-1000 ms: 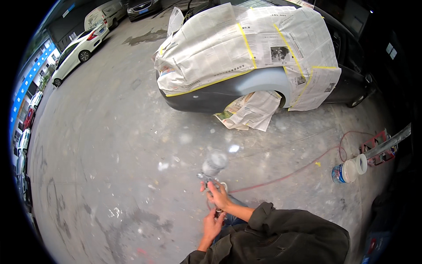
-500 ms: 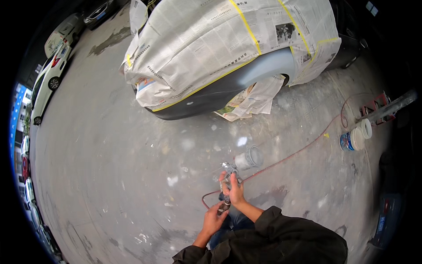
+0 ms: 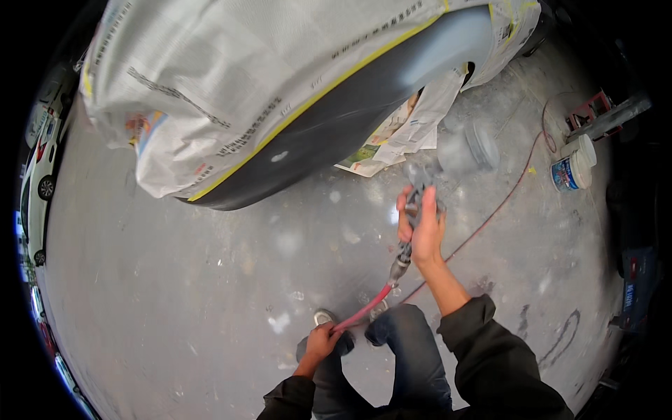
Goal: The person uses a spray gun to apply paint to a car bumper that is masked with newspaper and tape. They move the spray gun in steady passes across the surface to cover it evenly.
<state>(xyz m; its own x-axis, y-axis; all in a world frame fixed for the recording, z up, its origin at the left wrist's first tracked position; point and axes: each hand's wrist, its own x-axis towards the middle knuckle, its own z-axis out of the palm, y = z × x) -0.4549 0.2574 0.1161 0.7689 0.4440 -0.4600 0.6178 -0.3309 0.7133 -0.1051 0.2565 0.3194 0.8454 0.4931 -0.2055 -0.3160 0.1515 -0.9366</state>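
Note:
My right hand [image 3: 427, 234] is closed around a metal spray gun [image 3: 420, 203], whose cup [image 3: 470, 147] is blurred. A red hose [image 3: 374, 297] runs from the gun's lower fitting down to my left hand [image 3: 323, 341], which grips it above my knees. Just beyond the gun is a car's dark body panel [image 3: 294, 147] with a pale grey area [image 3: 458, 38] at the wheel arch. Newspaper sheets [image 3: 210, 63] and yellow tape [image 3: 329, 91] cover the car above the panel. More newspaper [image 3: 392, 143] hangs from the wheel opening down to the floor.
At right, stacked plastic buckets [image 3: 568, 175] stand beside a red frame [image 3: 588, 112] with a long grey bar [image 3: 619, 115]. The thin hose line lies across the concrete floor [image 3: 196, 294]. White cars [image 3: 35, 210] line the left rim; a dark object [image 3: 633, 287] is at the right rim.
The masked car fills more of the view, closer to me. My right hand has raised the gun up and rightward; my left hand has left the gun's fitting and slid down the hose.

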